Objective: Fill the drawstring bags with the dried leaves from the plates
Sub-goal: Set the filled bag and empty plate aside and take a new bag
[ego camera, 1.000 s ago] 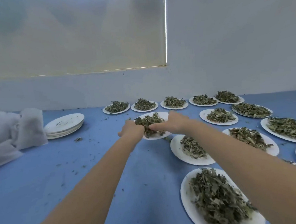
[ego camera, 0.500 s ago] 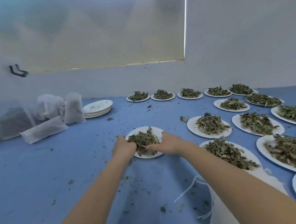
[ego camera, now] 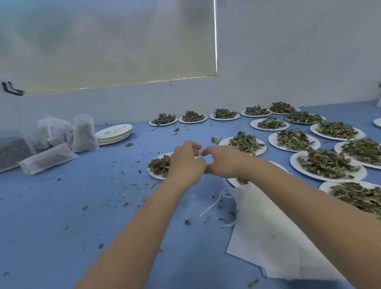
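In the head view, the left hand [ego camera: 184, 161] and right hand [ego camera: 225, 161] hover at mid-frame over a plate [ego camera: 154, 172] of dried leaves [ego camera: 160, 165], fingers loosely curled and holding nothing, probably poised to scoop. An empty drawstring bag [ego camera: 265, 234] lies flat on the blue desk [ego camera: 55, 221] at lower right, within reach for filling.

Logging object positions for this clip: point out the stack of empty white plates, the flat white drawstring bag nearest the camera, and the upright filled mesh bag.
stack of empty white plates [ego camera: 113, 131], head view, top plate's face.
flat white drawstring bag [ego camera: 270, 240], head view, cloth middle.
upright filled mesh bag [ego camera: 84, 133], head view, front panel.
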`<state>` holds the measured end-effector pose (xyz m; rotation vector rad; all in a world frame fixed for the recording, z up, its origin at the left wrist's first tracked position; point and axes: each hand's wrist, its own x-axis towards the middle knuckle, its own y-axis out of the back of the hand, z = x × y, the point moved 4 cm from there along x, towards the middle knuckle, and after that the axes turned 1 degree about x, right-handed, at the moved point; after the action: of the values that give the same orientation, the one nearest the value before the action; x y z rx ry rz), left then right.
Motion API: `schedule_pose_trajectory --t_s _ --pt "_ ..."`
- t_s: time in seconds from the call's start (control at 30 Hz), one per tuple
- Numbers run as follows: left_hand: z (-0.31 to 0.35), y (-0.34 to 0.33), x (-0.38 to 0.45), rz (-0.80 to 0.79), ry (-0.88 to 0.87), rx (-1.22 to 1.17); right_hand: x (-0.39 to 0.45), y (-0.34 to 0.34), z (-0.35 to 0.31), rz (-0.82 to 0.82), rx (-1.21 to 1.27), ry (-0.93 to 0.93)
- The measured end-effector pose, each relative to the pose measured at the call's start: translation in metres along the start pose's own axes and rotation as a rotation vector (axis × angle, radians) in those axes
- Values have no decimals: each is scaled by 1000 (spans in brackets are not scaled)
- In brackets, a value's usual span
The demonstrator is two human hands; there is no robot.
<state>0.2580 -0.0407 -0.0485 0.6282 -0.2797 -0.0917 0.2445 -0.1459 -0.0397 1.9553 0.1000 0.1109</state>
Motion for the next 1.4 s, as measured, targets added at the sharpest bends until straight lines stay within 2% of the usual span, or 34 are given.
schedule_pose_trajectory --t_s 0.1,0.33,0.53,0.67,0.77,0.87,0.97,1.03,1.1,1.17,1.33,1.4 --pt "27 -19 -21 -91 -115 32 -33 14 15 108 -153 26" --pt "45 -55 -54 -197 -204 81 -102 26 58 312 -186 102" --pt "33 -79 -60 -133 -242 326 -122 15 79 327 -390 21" --pt "30 -85 -65 -9 -257 224 -121 9 82 360 -414 4" --pt "32 -76 -69 97 -267 7 -120 15 81 483 -381 84" --pt "39 -60 -68 137 -324 -142 -118 29 72 589 -284 177" --pt "51 -39 -61 157 -346 -264 -109 47 60 597 -236 237" --pt "56 -25 -53 196 -327 -321 -100 57 52 564 -82 240" --pt "58 -12 -43 241 -305 -329 -90 66 45 564 150 232" --pt "59 0 -33 280 -292 -311 -76 71 36 590 232 246" --pt "53 32 -8 375 -303 -232 -39 72 11 603 269 272" --pt "49 42 2 392 -318 -210 -25 69 1 592 172 304"
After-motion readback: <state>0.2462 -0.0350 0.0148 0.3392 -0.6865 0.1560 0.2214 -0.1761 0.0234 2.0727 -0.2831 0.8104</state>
